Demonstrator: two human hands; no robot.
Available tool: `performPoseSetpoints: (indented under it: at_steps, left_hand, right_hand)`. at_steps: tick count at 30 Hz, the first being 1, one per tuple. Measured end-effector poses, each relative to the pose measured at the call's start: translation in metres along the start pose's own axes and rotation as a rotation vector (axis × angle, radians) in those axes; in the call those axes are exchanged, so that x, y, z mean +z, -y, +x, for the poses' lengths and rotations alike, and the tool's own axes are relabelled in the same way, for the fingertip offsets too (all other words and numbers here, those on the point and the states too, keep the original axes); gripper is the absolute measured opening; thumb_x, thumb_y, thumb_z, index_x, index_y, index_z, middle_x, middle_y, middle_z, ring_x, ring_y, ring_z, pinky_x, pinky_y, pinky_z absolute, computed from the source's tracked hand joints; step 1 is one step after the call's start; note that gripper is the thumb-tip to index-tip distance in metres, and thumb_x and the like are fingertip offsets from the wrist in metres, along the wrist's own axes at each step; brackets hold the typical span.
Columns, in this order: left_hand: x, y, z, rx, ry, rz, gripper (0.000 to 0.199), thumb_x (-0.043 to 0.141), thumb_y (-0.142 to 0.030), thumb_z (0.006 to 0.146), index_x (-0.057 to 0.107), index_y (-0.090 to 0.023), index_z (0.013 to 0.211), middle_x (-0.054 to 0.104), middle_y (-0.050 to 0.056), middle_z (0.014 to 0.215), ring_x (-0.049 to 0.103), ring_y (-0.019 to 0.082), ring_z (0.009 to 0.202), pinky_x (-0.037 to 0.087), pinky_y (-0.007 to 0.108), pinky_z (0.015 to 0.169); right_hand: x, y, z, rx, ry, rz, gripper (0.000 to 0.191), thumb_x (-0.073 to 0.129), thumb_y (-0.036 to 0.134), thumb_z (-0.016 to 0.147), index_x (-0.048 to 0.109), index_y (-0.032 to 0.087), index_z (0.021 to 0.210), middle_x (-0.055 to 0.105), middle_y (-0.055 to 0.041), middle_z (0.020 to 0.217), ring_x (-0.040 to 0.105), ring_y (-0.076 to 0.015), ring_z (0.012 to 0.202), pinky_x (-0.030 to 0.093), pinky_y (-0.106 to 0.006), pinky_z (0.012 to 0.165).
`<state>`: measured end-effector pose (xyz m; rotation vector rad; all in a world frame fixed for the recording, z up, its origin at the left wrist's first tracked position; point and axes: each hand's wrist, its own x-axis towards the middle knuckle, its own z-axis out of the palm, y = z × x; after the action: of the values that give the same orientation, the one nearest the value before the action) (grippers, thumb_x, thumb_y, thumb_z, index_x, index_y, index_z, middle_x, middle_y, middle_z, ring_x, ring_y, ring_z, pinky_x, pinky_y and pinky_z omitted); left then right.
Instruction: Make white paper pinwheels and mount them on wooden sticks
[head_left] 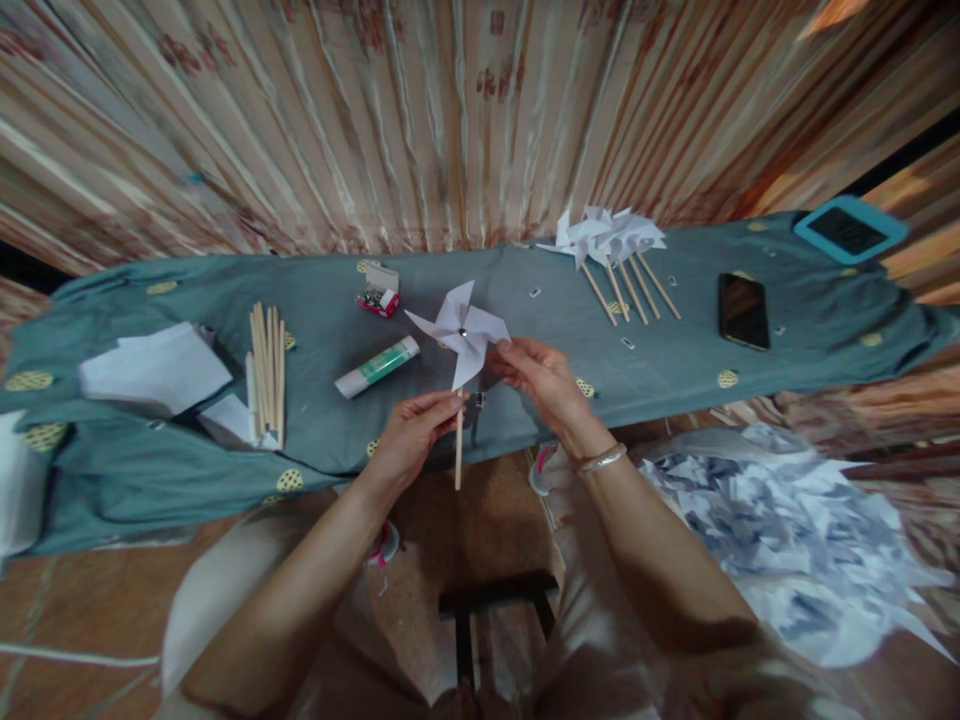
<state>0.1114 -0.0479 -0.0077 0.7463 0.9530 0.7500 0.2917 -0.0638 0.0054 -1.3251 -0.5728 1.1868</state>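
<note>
A white paper pinwheel (466,342) on a wooden stick stands over the front middle of the cloth-covered table. My left hand (421,428) pinches its stick (459,450) just below the paper blades. My right hand (541,378) has thumb and fingers closed on the right-hand blade. A green and white glue stick (377,367) lies left of the pinwheel, and behind it sits a small open red and white box (379,292) with metal pieces inside. Several wooden sticks (268,375) lie in a bunch farther left, beside white paper pieces (161,368).
Several finished pinwheels (609,238) lie at the table's back right. A black phone (744,311) and a blue-framed device (850,228) are farther right. On the floor at right is a big bag of folded white paper (787,520). A dark stool (499,595) shows below.
</note>
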Motion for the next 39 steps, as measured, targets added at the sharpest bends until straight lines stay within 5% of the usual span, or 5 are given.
performPoseSetpoints:
  at_steps: [6, 11, 21, 39]
  left_hand:
    - [-0.002, 0.002, 0.0, 0.003, 0.016, 0.019, 0.038, 0.094, -0.04, 0.047, 0.08, -0.017, 0.074, 0.076, 0.005, 0.075, 0.062, 0.011, 0.064, 0.05, 0.023, 0.068]
    - [-0.001, 0.0, 0.0, 0.01, 0.005, 0.007, 0.04, 0.095, -0.04, 0.045, 0.08, -0.017, 0.074, 0.075, 0.004, 0.074, 0.062, 0.009, 0.064, 0.05, 0.022, 0.068]
    - [0.001, -0.002, -0.001, 0.061, -0.048, 0.025, 0.04, 0.094, -0.041, 0.046, 0.079, -0.017, 0.074, 0.075, 0.005, 0.074, 0.061, 0.011, 0.063, 0.049, 0.025, 0.066]
    - [0.001, 0.0, 0.0, 0.077, -0.061, 0.009, 0.041, 0.095, -0.041, 0.047, 0.079, -0.017, 0.075, 0.074, 0.003, 0.072, 0.062, 0.011, 0.065, 0.05, 0.023, 0.067]
  right_hand:
    - [-0.006, 0.001, 0.01, -0.222, -0.099, -0.112, 0.046, 0.087, 0.055, 0.049, 0.069, 0.019, 0.07, 0.066, 0.0021, 0.064, 0.053, -0.01, 0.058, 0.041, -0.025, 0.056]
    - [-0.004, 0.0, 0.008, -0.196, -0.059, -0.156, 0.038, 0.086, 0.051, 0.053, 0.067, 0.019, 0.062, 0.058, 0.0041, 0.057, 0.043, -0.0087, 0.053, 0.033, -0.025, 0.052]
    - [0.001, 0.001, -0.002, -0.092, 0.024, -0.063, 0.027, 0.089, 0.04, 0.051, 0.071, 0.023, 0.06, 0.066, 0.0025, 0.065, 0.053, -0.0105, 0.06, 0.043, -0.027, 0.062]
    - [0.012, 0.0, -0.011, 0.024, 0.144, -0.013, 0.033, 0.094, 0.039, 0.043, 0.072, 0.02, 0.059, 0.065, 0.0043, 0.06, 0.052, -0.0081, 0.059, 0.04, -0.025, 0.061]
